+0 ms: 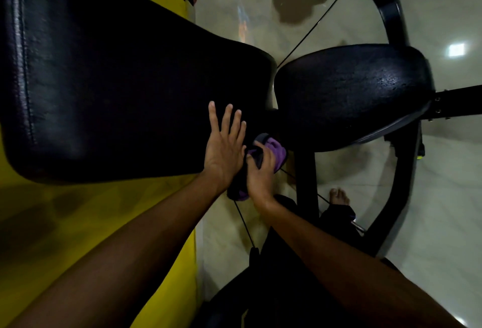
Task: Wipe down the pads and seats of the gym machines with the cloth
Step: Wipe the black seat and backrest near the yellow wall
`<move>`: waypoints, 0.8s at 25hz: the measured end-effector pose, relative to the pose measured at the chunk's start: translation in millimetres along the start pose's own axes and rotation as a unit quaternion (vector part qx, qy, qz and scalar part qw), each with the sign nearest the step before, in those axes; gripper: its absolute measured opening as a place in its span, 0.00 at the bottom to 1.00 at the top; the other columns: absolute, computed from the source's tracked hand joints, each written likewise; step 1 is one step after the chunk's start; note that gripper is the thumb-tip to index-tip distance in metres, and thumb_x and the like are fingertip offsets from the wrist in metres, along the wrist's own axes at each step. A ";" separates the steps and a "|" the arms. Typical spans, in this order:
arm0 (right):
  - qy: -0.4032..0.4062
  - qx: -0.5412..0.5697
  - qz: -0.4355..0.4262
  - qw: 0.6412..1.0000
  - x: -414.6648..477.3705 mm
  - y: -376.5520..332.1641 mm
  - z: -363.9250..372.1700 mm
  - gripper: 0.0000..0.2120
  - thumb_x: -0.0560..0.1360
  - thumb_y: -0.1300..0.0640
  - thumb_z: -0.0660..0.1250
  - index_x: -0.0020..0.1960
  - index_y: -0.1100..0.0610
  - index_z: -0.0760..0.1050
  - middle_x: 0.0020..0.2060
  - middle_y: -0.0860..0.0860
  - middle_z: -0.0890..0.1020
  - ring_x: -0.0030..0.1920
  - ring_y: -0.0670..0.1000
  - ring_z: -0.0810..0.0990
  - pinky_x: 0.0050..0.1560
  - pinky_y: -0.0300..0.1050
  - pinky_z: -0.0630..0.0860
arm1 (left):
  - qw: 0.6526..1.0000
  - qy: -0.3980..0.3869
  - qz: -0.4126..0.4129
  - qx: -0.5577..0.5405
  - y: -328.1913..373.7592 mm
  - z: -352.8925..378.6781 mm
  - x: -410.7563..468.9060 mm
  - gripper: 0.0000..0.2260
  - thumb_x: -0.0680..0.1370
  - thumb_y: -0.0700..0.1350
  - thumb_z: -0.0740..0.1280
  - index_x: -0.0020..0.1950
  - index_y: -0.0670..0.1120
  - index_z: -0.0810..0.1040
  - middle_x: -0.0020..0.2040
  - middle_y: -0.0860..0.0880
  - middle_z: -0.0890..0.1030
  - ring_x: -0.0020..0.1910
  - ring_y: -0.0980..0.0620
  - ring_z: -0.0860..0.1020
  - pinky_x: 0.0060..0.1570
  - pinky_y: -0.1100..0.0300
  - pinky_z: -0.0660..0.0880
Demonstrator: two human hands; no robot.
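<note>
Head cam: left hand (224, 150) flat on back pad (117, 87); right hand (260, 173) grips cloth (276, 153).

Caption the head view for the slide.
Left hand flat on back pad; right hand grips purple cloth near seat.

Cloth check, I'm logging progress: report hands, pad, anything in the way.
Left hand flat on long pad. Right hand grips purple cloth at pad's edge. Thin cable runs close below the hands.
</note>
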State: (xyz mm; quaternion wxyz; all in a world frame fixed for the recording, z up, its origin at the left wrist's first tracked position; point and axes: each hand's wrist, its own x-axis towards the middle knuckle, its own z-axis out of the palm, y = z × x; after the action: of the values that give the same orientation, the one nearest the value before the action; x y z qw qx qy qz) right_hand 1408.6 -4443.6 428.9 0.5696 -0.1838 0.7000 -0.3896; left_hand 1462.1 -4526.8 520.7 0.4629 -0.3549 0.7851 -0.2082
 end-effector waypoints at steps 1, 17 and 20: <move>0.018 0.005 -0.008 1.000 -1.7 1.4 3.8 0.17 0.79 0.56 0.68 0.68 0.51 0.75 0.69 0.48 0.68 0.70 0.46 0.66 0.71 0.42 0.64 | 1.000 0.002 0.001 -0.005 0.8 -1.1 -0.2 0.30 0.84 0.58 0.40 0.82 0.44 0.44 0.81 0.38 0.42 0.79 0.31 0.38 0.67 0.21 0.37; -0.095 -0.259 -0.201 0.940 50.1 -20.4 -85.5 0.23 0.76 0.56 0.71 0.70 0.50 0.74 0.71 0.49 0.73 0.72 0.48 0.70 0.70 0.44 0.68 | 0.971 0.011 -0.039 -0.236 13.4 -16.3 18.7 0.26 0.85 0.54 0.42 0.82 0.46 0.56 0.82 0.42 0.54 0.81 0.39 0.47 0.73 0.31 0.35; -0.095 -0.367 -0.257 0.889 57.9 -40.4 -105.0 0.29 0.74 0.53 0.71 0.74 0.49 0.70 0.74 0.50 0.68 0.76 0.53 0.64 0.70 0.50 0.69 | 0.938 0.000 -0.068 -0.340 24.8 -30.2 32.9 0.25 0.86 0.53 0.44 0.81 0.45 0.57 0.81 0.43 0.57 0.81 0.42 0.51 0.77 0.37 0.39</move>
State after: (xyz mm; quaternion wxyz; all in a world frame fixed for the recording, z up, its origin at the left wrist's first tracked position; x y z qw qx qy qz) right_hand 1285.9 -4474.3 426.5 0.4049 -0.5894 0.6642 -0.2180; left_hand 1416.1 -4535.1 500.0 0.2989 -0.5439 0.7831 0.0399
